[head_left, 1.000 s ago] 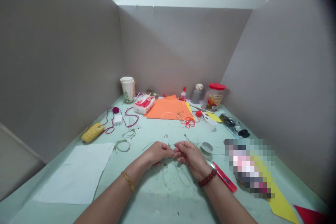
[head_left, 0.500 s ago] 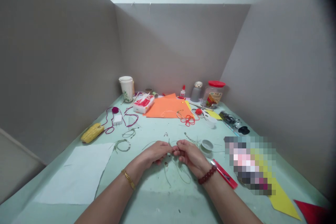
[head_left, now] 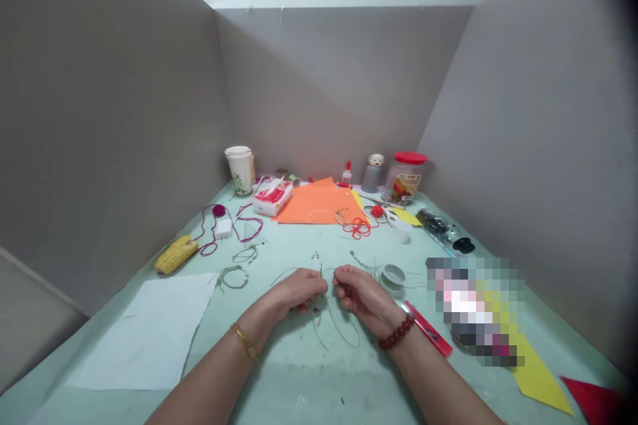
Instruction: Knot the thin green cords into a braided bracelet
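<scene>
Both hands are over the middle of the table, a small gap between their fingertips. My left hand (head_left: pixel 303 289) pinches a thin green cord (head_left: pixel 323 339), whose ends hang down toward the table. My right hand (head_left: pixel 356 289) is closed in a pinch on the same fine cord, near its loop on the right; the exact grip is hard to see. A spool of green cord (head_left: pixel 393 279) lies beside the right hand. Left of the hands lies a braided green cord bracelet (head_left: pixel 233 277), with another cord piece (head_left: pixel 245 254) behind it.
A red utility knife (head_left: pixel 429 331) lies by my right wrist. White paper (head_left: pixel 149 332) and a corn cob (head_left: pixel 176 254) are at left. Farther back are orange sheets (head_left: pixel 314 206), a tissue pack (head_left: pixel 272 198), red cord (head_left: pixel 359 228), a cup (head_left: pixel 240 171) and a red-lidded jar (head_left: pixel 405 178).
My hands have drawn slightly apart, opening a gap between fingertips that were together. The right hand moved a little to the right, and the hanging cord shifted.
</scene>
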### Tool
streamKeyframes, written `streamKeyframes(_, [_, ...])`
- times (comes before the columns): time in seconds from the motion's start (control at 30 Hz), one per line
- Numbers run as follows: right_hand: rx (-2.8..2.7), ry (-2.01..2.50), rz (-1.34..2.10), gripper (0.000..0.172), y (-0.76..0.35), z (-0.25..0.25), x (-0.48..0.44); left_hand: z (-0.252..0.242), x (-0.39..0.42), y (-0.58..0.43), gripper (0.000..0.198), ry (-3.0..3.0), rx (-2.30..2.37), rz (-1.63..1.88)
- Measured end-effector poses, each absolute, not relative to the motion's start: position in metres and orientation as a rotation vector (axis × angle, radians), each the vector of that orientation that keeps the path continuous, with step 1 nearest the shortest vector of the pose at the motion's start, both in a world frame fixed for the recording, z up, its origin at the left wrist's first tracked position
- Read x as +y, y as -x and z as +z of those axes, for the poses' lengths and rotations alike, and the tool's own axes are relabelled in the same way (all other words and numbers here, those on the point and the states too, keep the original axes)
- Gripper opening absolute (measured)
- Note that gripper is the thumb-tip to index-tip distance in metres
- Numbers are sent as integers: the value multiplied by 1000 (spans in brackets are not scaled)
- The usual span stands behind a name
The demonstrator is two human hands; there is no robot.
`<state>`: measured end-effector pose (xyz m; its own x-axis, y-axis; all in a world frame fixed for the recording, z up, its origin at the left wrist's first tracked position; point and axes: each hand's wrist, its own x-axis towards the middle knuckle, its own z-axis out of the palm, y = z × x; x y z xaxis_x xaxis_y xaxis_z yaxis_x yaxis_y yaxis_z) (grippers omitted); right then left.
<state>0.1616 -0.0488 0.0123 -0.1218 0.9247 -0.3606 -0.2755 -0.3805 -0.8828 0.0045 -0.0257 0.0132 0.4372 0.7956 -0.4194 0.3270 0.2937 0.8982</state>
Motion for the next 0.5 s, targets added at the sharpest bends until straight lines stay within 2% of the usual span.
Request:
streamKeyframes(0.2, [-1051, 1196, 1665, 18, -161, 11, -51, 18, -27, -5, 21, -1298, 1164, 414])
streamKeyframes(0.37, [-1070, 1273, 1635, 32, -163, 12, -52, 19, -27, -2, 23, -1236, 1082, 413])
streamKeyframes(0.5, [-1165, 1327, 1645, 21, -166, 16, -51, 18, -25, 0, 23, -1213, 1060, 404])
